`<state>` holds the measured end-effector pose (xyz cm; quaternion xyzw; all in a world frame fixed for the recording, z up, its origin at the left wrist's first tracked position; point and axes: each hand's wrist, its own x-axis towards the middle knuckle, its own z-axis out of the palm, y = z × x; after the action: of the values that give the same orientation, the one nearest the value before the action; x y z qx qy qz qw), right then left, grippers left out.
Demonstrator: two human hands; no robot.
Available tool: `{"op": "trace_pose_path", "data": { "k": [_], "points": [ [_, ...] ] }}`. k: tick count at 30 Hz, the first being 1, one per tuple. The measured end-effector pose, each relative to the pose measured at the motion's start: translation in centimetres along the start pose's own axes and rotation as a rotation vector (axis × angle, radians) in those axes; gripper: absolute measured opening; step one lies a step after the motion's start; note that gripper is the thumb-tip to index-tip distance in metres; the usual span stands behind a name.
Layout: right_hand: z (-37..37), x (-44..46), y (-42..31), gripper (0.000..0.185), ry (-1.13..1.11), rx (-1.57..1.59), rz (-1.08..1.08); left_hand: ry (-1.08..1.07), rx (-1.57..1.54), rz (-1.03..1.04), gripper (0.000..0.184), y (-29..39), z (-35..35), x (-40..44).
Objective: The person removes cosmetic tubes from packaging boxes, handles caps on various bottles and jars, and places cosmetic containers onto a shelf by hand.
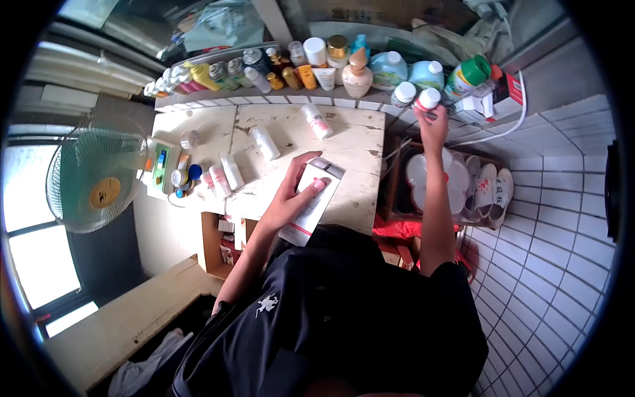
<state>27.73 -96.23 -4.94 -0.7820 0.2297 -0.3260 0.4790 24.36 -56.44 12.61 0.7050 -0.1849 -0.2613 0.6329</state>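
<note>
My left hand (301, 192) is closed around a white box (309, 210) with a red stripe, held over the table's near edge. Its thumb lies across the front of the box. At the right end of the ledge, the fingers of my right hand (433, 122) grip a small bottle (428, 99) with a white cap and a pinkish-red body. A similar white-capped bottle (403, 94) stands just left of it. Several white bottles lie on the table, including a pink-labelled one (317, 122) and a plain one (265, 143).
Bottles and tubes line the window ledge (297, 98), among them a green-capped bottle (471, 76). A fan (99, 175) stands at the left of the worn white table (350, 152). Right of the table, a rack holds white shoes (494, 190) beside a tiled wall (529, 245).
</note>
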Motion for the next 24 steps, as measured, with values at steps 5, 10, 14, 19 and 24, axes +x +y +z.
{"op": "trace_pose_path", "data": {
  "k": [5, 10, 14, 19, 24],
  "points": [
    [-0.3, 0.2, 0.3, 0.05, -0.005, -0.103, -0.033, -0.014, -0.11, -0.039, 0.058, 0.7, -0.2, -0.3],
    [-1.1, 0.8, 1.3, 0.05, 0.103, -0.287, -0.014, -0.024, -0.153, -0.058, 0.061, 0.4, -0.4, -0.6],
    [-1.4, 1.5, 2.2, 0.054, 0.126, -0.21, 0.003, 0.005, -0.188, -0.048, 0.062, -0.2, -0.5, -0.8],
    [-2.2, 1.2, 3.1, 0.058, 0.039, -0.185, 0.049, 0.03, -0.214, -0.034, 0.062, -0.9, -0.6, -1.0],
    [-3.7, -2.6, 2.3, 0.059, 0.143, 0.021, 0.214, 0.049, -0.244, -0.046, 0.063, -0.7, -0.9, -1.2]
  ]
}}
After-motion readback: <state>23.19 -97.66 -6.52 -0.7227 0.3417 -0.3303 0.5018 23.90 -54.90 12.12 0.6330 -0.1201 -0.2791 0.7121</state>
